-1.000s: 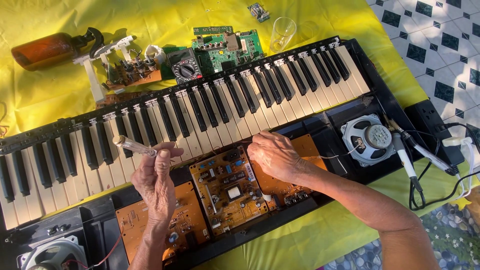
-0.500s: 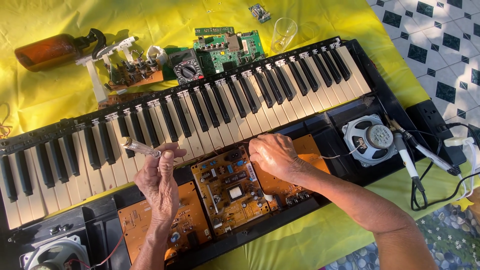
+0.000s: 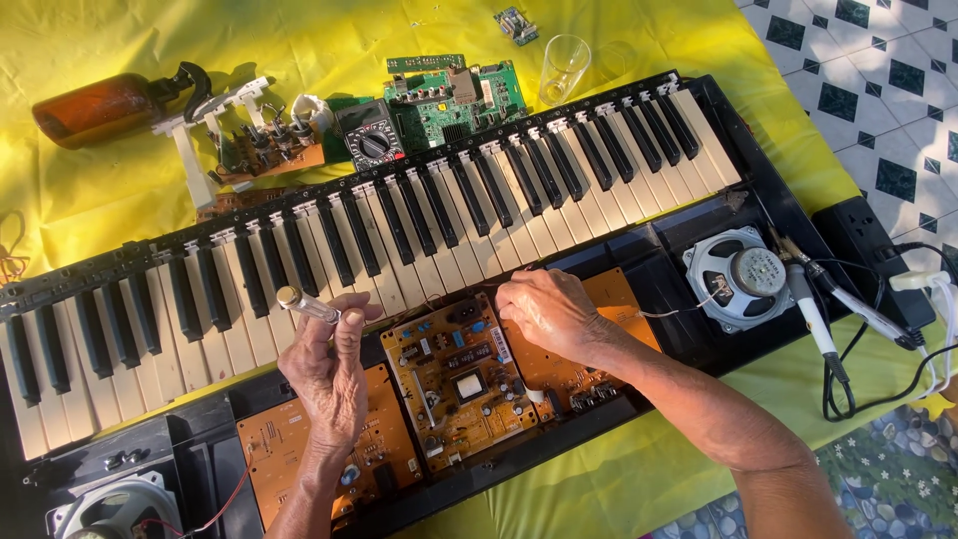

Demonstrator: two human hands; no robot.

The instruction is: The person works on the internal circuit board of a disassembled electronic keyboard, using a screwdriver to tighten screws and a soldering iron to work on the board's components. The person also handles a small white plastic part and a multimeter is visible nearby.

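Observation:
An opened black electronic keyboard [image 3: 399, 230] lies on a yellow cloth, its keys facing up and its orange circuit boards [image 3: 459, 369] bare along the near side. My left hand [image 3: 324, 374] holds a small clear tube [image 3: 307, 305] between thumb and fingers, just in front of the keys. My right hand [image 3: 549, 314] rests fingers-down on the upper right corner of the middle board, fingertips curled near thin wires; whether it pinches anything is hidden.
A round speaker [image 3: 738, 274] sits in the case at right, another speaker [image 3: 110, 509] at bottom left. Soldering tools and black cables [image 3: 848, 319] lie right. Behind the keys: a brown bottle [image 3: 95, 108], a multimeter [image 3: 369, 135], a green board [image 3: 449, 95], a clear glass [image 3: 564, 68].
Both hands stayed almost where they were. My left hand with the tube shifted slightly; my right hand's fingers moved a little on the board's corner.

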